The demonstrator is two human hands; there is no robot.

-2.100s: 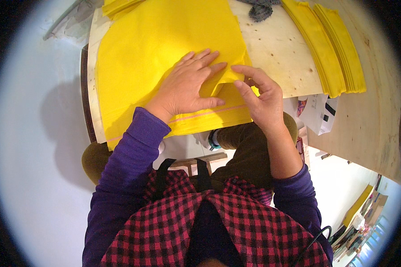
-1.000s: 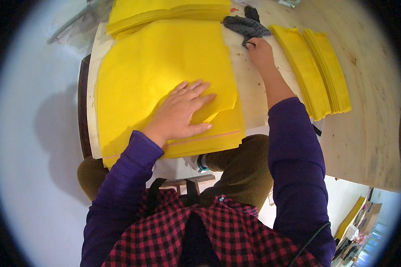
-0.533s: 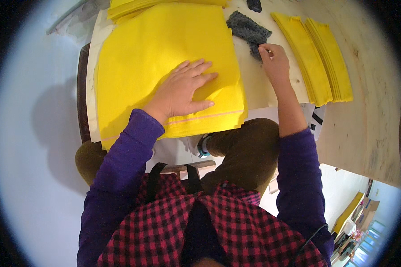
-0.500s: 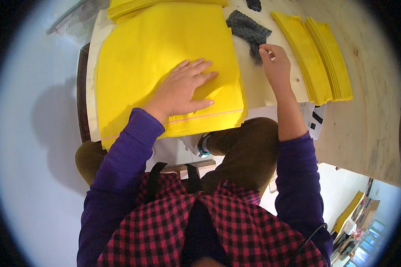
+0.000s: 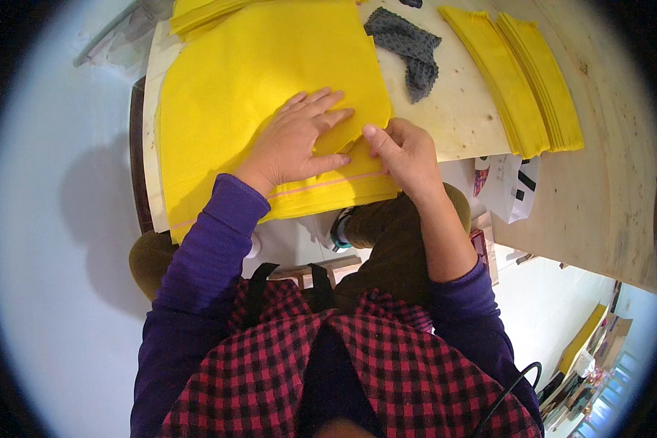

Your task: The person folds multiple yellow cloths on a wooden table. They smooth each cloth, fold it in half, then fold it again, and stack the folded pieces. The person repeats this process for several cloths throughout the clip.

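A stack of yellow cloth sheets (image 5: 219,95) lies across the table in front of me, with a pale pink line near its front edge. My left hand (image 5: 292,139) rests flat on the top sheet, fingers spread. At the stack's right edge my right hand (image 5: 407,155) pinches the edge of the yellow cloth between thumb and fingers. A small crease shows in the cloth between the two hands. A crumpled dark grey cloth (image 5: 409,51) lies on the table just beyond my right hand.
Two folded bundles of yellow cloth, one (image 5: 489,80) beside another (image 5: 544,87), lie on the wooden table (image 5: 598,212) at the right. More yellow cloth (image 5: 204,18) is piled at the far left. A white printed bag (image 5: 507,190) hangs below the table edge.
My right hand has come from the grey cloth toward me and left, and now grips the yellow sheet's right edge. The left hand has stayed in place.
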